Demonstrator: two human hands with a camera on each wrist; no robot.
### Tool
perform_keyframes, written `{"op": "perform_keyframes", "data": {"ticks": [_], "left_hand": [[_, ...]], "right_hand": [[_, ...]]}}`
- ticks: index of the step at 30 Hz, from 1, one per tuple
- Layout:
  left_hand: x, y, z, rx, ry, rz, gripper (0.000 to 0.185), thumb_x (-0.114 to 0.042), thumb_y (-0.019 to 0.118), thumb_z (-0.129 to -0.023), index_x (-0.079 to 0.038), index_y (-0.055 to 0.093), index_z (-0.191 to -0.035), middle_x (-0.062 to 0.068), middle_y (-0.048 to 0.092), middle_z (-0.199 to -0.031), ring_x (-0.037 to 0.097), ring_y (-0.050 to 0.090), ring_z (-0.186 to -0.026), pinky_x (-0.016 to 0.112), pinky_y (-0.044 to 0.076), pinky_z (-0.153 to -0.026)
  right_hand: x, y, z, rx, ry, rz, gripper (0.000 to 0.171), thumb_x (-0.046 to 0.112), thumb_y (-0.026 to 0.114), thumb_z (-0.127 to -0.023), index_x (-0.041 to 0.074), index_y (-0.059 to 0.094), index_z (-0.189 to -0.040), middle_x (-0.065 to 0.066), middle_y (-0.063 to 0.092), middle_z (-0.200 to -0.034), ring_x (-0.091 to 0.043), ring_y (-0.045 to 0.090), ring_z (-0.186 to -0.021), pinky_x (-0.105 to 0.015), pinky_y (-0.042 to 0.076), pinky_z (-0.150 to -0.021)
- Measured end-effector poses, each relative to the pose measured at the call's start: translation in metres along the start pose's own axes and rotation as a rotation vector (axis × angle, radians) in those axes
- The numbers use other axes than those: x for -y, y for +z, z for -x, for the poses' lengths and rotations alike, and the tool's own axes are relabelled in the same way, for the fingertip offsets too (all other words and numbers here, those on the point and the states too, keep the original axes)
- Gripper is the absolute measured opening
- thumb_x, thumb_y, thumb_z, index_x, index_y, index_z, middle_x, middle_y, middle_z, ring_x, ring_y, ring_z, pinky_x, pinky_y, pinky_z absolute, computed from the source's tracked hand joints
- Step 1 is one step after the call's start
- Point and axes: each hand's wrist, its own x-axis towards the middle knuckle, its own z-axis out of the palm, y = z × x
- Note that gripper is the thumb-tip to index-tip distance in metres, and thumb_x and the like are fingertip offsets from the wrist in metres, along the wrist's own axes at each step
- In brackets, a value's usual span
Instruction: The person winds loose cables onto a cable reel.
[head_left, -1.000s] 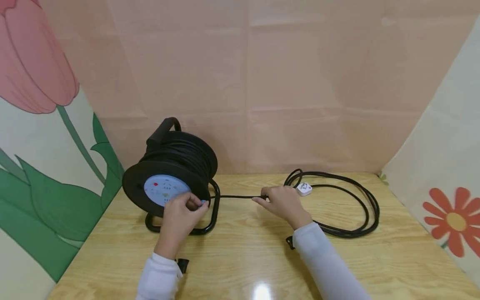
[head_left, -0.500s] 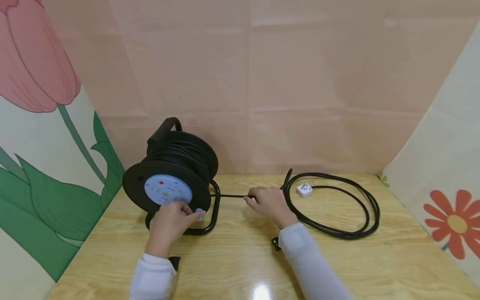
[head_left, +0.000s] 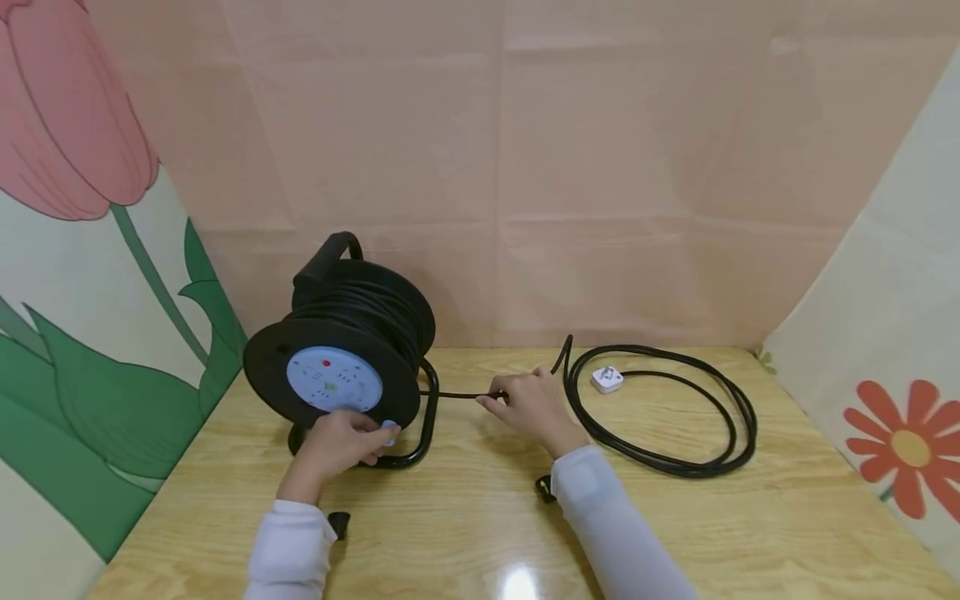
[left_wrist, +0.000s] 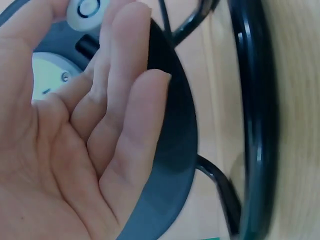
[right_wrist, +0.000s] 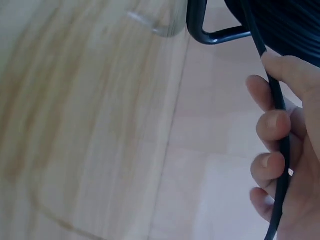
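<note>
A black cable reel (head_left: 352, 321) with a light blue socket plate (head_left: 333, 379) stands in its black tube frame (head_left: 427, 417) at the table's left. My left hand (head_left: 352, 437) grips the small pale knob (head_left: 390, 427) at the lower edge of the reel's flange. The left wrist view shows the knob (left_wrist: 87, 7) at my fingertips (left_wrist: 132, 25) and the dark flange (left_wrist: 172, 150) behind them. My right hand (head_left: 517, 402) is curled round the taut black cable (head_left: 453, 394) just right of the reel. My right fingers (right_wrist: 272, 125) wrap the cable (right_wrist: 275, 95).
Loose cable lies in a wide loop (head_left: 675, 462) on the wooden table (head_left: 787, 525) to the right, and a white plug (head_left: 606, 379) sits inside it. Cloth backdrops with flower prints close in the left, back and right sides.
My left hand has carried the knob down round the reel's face, from its right side to its lower edge. My right hand has slid left along the cable, and the loose loop has drawn in.
</note>
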Motion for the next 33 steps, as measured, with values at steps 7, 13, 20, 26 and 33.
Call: {"op": "perform_keyframes", "data": {"ticks": [7,13,20,26,33], "left_hand": [[0.016,0.000,-0.006,0.017,0.006,0.034,0.036,-0.043,0.073,-0.088,-0.008,0.077,-0.081,-0.001,0.071,-0.074,0.014,0.067,-0.069,0.033,0.053,-0.068],[0.038,-0.003,-0.013,0.002,0.045,0.054,0.036,-0.045,0.076,-0.087,-0.011,0.074,-0.076,0.000,0.070,-0.072,0.016,0.067,-0.069,0.031,0.052,-0.065],[0.055,-0.010,-0.013,-0.006,0.048,0.066,0.037,-0.045,0.078,-0.085,-0.009,0.074,-0.075,0.002,0.070,-0.072,0.018,0.066,-0.068,0.031,0.054,-0.065],[0.065,-0.016,-0.011,-0.046,0.007,0.072,0.036,-0.043,0.080,-0.084,-0.009,0.073,-0.073,0.003,0.071,-0.072,0.019,0.067,-0.068,0.031,0.053,-0.064],[0.072,-0.026,-0.007,-0.092,-0.014,-0.007,0.039,-0.048,0.079,-0.083,-0.012,0.072,-0.072,0.000,0.069,-0.069,0.017,0.064,-0.069,0.030,0.050,-0.064]], "right_hand": [[-0.001,-0.001,-0.002,-0.012,-0.020,0.006,0.030,0.053,0.066,-0.093,0.025,0.077,-0.093,0.014,0.065,-0.066,-0.007,0.054,-0.061,-0.038,0.040,-0.079],[0.004,0.001,-0.003,0.018,-0.095,-0.062,0.017,0.037,0.067,-0.095,0.023,0.076,-0.097,0.015,0.063,-0.067,-0.005,0.053,-0.060,-0.038,0.041,-0.086],[0.013,0.004,-0.001,0.004,-0.133,-0.076,0.022,0.043,0.069,-0.094,0.023,0.076,-0.093,0.013,0.067,-0.068,-0.003,0.056,-0.059,-0.037,0.042,-0.082],[0.019,0.002,0.000,0.017,-0.161,-0.093,0.017,0.036,0.067,-0.096,0.022,0.077,-0.096,0.011,0.070,-0.075,-0.006,0.058,-0.065,-0.036,0.042,-0.083],[0.029,0.004,0.000,0.090,-0.193,-0.129,0.021,0.034,0.058,-0.103,0.020,0.074,-0.106,0.008,0.073,-0.096,-0.011,0.065,-0.085,-0.036,0.041,-0.085]]}}
